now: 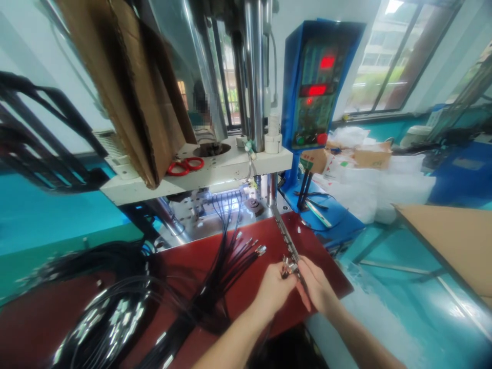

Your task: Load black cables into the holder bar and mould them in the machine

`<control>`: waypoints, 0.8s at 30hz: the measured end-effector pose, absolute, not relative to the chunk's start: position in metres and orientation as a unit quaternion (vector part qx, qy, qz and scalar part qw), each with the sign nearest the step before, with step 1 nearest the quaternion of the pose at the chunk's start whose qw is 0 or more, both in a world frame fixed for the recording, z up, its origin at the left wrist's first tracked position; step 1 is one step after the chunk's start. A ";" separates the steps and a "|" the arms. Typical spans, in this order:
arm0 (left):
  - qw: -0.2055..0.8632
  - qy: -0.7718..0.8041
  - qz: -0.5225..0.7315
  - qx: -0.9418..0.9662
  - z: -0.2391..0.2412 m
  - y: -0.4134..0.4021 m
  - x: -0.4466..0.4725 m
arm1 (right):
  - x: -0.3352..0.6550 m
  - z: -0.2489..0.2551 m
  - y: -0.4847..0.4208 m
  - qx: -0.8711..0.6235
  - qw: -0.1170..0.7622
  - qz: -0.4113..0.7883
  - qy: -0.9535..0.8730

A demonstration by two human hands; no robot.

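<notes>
My left hand point(274, 289) and my right hand point(317, 284) meet over the right part of a dark red table point(246, 287). Both are closed in a pinch around a small metal connector point(288, 266) on the end of a black cable. A long narrow metal bar point(286, 238) runs from the press down to my fingers; whether my right hand also touches it I cannot tell. A fan of black cables with metal ends point(238, 251) lies just left of my hands.
A press machine point(215, 169) stands behind the table, red scissors point(185, 165) on its white deck. A blue control box point(317, 82) with red displays is at right. Coiled black cables point(111, 307) lie left, brown cardboard point(130, 87) hangs above, white bags point(376, 179) behind.
</notes>
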State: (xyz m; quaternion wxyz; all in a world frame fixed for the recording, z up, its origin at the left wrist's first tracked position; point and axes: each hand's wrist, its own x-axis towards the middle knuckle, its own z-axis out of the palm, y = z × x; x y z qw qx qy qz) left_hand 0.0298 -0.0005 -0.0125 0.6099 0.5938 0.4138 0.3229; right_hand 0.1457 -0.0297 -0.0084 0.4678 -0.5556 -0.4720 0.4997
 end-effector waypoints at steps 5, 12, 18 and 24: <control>0.554 0.447 0.377 0.592 -0.010 0.004 0.023 | 0.147 -0.013 -0.030 -0.533 0.483 0.543 -0.434; 0.600 0.454 0.304 0.584 -0.004 0.011 0.023 | 0.155 -0.022 -0.033 -0.491 0.525 0.573 -0.393; 0.622 0.439 0.282 0.584 -0.004 0.010 0.029 | 0.155 -0.023 -0.035 -0.492 0.510 0.574 -0.410; 0.572 0.440 0.310 0.619 -0.006 0.012 0.029 | 0.155 -0.023 -0.032 -0.518 0.493 0.545 -0.437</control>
